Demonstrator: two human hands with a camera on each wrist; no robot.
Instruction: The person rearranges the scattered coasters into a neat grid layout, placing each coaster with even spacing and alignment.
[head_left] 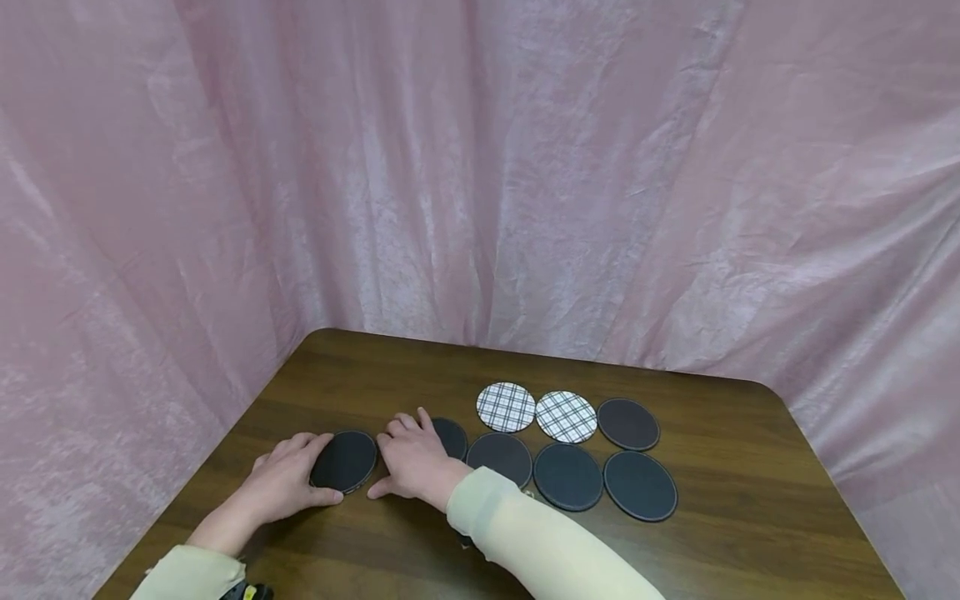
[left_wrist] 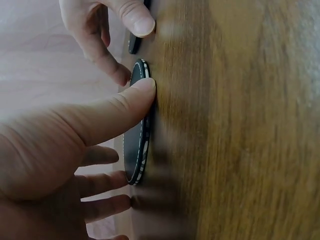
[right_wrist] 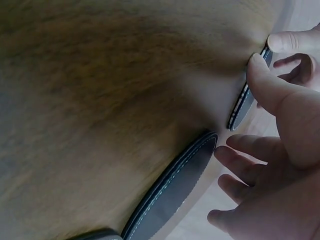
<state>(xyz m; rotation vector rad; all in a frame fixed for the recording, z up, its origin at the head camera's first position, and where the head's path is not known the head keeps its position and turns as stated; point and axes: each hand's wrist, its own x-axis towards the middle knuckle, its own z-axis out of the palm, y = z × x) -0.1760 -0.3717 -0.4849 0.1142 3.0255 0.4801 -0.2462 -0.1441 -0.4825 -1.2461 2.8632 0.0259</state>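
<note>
My left hand (head_left: 281,483) holds a round black coaster (head_left: 345,461) by its rim at the left of the table, thumb on the near edge and fingers at the left edge. White stitching rings this coaster (left_wrist: 135,132), and a black-and-white patterned band shows along its side. Just right of it is my right hand (head_left: 415,458), fingers spread and nothing gripped. Its fingertips come close to the held coaster; whether they touch it I cannot tell. Another dark coaster (head_left: 452,437) lies partly hidden behind the right hand.
Further right on the wooden table (head_left: 750,500) lie more coasters in two rows. Two white plaid coasters (head_left: 506,407) and a dark brown coaster (head_left: 628,423) form the back row. Dark coasters (head_left: 567,477) fill the front row. A pink curtain (head_left: 480,167) hangs behind the table.
</note>
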